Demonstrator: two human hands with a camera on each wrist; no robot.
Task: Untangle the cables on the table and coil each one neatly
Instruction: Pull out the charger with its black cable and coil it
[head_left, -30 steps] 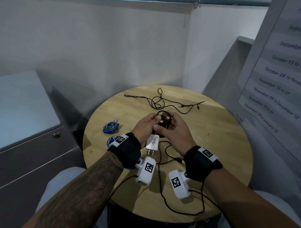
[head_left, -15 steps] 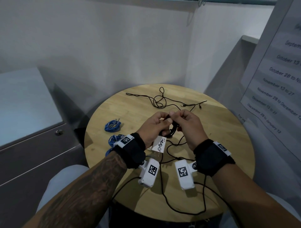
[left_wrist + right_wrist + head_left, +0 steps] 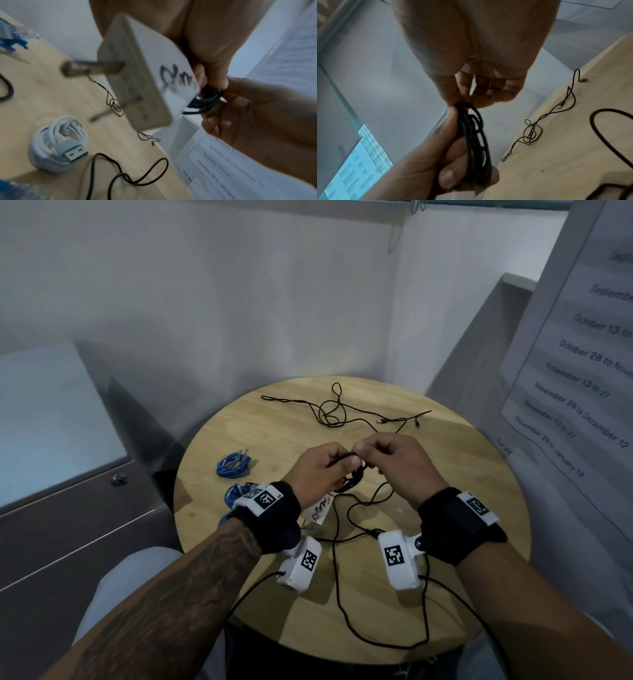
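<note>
Coils of blue cable (image 3: 234, 464) left of centre and a white bundle (image 3: 58, 144) look finished, while both hands, left hand (image 3: 317, 470) and right hand (image 3: 399, 462), pinch a half-wound black cable (image 3: 475, 142) mid-frame, and a thin tangle (image 3: 334, 410) waits above.

In the head view, the left hand (image 3: 317, 474) covers most of the black cable coil (image 3: 352, 479) and the upper part of the white charger (image 3: 320, 510). In the left wrist view, the charger's handwritten marking is blurred and illegible. The white cable bundle (image 3: 57, 144) is hidden in the head view, and the wall notice (image 3: 582, 364) is cut off by the right edge.
</note>
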